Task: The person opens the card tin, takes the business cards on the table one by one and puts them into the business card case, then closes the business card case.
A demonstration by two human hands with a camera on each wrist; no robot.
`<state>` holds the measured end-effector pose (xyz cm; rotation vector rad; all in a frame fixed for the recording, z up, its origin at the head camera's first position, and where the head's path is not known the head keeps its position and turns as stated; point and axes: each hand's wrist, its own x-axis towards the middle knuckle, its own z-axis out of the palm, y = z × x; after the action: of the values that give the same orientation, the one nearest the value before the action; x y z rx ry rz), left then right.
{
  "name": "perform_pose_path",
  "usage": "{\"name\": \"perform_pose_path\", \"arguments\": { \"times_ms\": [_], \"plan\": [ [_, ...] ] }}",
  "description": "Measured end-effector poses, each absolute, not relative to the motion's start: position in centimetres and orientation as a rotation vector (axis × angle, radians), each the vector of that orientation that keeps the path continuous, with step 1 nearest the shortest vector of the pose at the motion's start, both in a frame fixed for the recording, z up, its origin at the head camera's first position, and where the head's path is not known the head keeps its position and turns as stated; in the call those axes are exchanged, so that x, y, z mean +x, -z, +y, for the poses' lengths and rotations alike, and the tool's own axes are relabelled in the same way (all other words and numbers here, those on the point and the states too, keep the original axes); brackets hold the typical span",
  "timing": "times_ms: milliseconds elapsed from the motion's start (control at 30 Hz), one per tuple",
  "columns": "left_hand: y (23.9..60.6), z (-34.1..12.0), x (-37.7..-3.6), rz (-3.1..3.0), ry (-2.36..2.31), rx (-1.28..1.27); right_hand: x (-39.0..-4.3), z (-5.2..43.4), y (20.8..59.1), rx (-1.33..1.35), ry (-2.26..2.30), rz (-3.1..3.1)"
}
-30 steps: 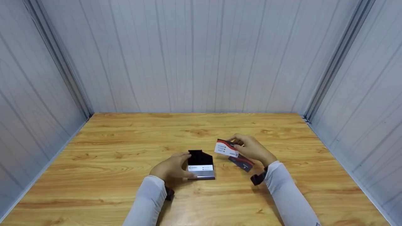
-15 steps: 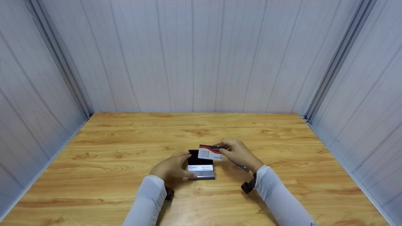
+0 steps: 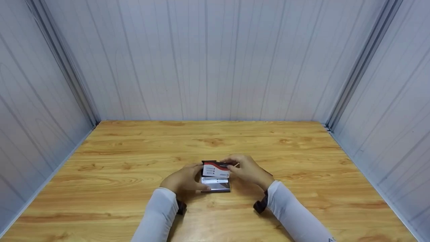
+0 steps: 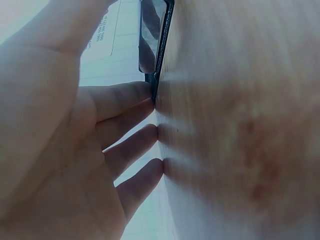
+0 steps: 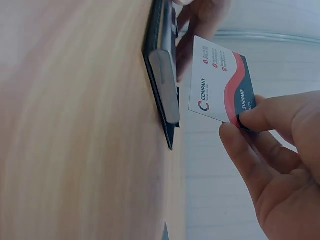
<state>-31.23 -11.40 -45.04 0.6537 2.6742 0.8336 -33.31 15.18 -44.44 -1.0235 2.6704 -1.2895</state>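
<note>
A dark business card holder (image 3: 221,187) with a shiny front pocket lies open on the wooden table, a white card (image 3: 215,180) standing in the pocket. My left hand (image 3: 183,178) holds the holder at its left side, thumb at the front and fingers toward the back corner. In the left wrist view its other fingertips (image 4: 158,165) rest on the table. Between thumb and fingers my right hand (image 3: 250,172) pinches a white, red and black business card (image 5: 216,82) by its dark end. That card hangs tilted over the holder, just behind the pocket.
Another dark card, mostly hidden under my right hand, shows only a corner (image 5: 166,231) on the table in the right wrist view. Pale panelled walls (image 3: 208,60) enclose the wooden table (image 3: 134,148) at the back and both sides.
My right hand has carried the business card left and toward me, from above the other card on the table to over the holder. The left hand and the holder have stayed in place.
</note>
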Motion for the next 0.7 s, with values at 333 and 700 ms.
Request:
{"name": "perform_pose_path", "arguments": {
  "times_ms": [333,700],
  "plan": [
    [44.86,-11.36,-31.08,2.669,-0.792,0.55,-33.14,14.57,45.09,-1.05,1.187,2.678],
    [44.71,-11.27,-30.99,2.682,-0.785,0.567,-32.84,15.07,44.87,-1.003,1.049,2.645]
  ]
}}
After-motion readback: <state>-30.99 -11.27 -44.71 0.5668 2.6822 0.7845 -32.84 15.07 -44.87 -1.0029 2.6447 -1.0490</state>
